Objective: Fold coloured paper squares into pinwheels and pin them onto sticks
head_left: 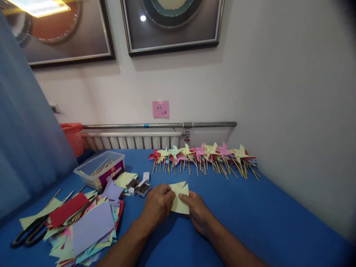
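Observation:
A pale yellow paper piece with cut, pointed corners lies on the blue table in front of me. My left hand is closed on its left edge, fingers curled over the paper. Pinching the lower right side of the sheet is my right hand. A row of finished paper pinwheels on wooden sticks, in red, yellow, pink and green, lies behind along the wall.
A heap of coloured paper sheets sits at left with black scissors beside it. A clear plastic box holds sticks. Small open boxes lie near my left hand. An orange basket and a radiator stand behind.

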A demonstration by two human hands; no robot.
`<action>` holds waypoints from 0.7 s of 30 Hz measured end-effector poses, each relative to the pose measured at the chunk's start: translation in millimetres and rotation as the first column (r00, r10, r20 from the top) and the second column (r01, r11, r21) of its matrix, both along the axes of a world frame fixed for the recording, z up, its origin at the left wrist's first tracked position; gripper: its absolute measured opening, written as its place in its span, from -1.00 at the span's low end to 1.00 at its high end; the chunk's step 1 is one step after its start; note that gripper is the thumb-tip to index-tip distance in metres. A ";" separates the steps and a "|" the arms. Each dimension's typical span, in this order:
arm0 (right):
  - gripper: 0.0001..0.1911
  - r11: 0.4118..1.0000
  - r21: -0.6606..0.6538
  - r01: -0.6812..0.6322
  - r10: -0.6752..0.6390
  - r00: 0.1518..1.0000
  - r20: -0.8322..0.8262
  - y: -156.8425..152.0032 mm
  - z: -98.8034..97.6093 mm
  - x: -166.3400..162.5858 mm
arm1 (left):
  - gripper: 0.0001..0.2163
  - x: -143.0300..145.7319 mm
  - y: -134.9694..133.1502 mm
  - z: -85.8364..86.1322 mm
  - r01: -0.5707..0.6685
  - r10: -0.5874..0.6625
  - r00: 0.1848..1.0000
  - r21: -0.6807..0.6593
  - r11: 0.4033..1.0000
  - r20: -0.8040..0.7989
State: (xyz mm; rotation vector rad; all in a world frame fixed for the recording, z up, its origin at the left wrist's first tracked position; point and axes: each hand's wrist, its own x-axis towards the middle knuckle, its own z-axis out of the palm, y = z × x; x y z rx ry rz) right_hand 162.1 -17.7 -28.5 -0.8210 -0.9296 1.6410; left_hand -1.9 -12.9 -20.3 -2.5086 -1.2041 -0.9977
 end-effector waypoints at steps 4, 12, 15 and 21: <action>-0.64 0.999 0.001 0.045 -0.045 0.999 0.023 0.1 -1.8 -1.4 | -0.81 1.0 -0.2 0.6 0.005 -0.004 1.000 0.040 0.999 -0.011; -0.60 0.988 0.052 0.146 -0.151 0.983 0.108 11.9 -17.2 0.3 | -0.82 2.8 -5.4 10.8 0.128 -0.061 0.955 -0.217 0.968 0.291; -0.58 0.983 0.061 0.170 -0.177 0.976 0.123 13.1 -16.8 2.6 | -0.81 1.2 0.4 13.9 0.120 0.139 0.841 -0.431 0.894 0.523; -0.61 0.975 0.094 0.203 -0.214 0.967 0.139 11.6 -13.0 4.1 | -0.66 0.2 14.3 6.9 0.413 0.398 0.548 -0.653 0.635 0.735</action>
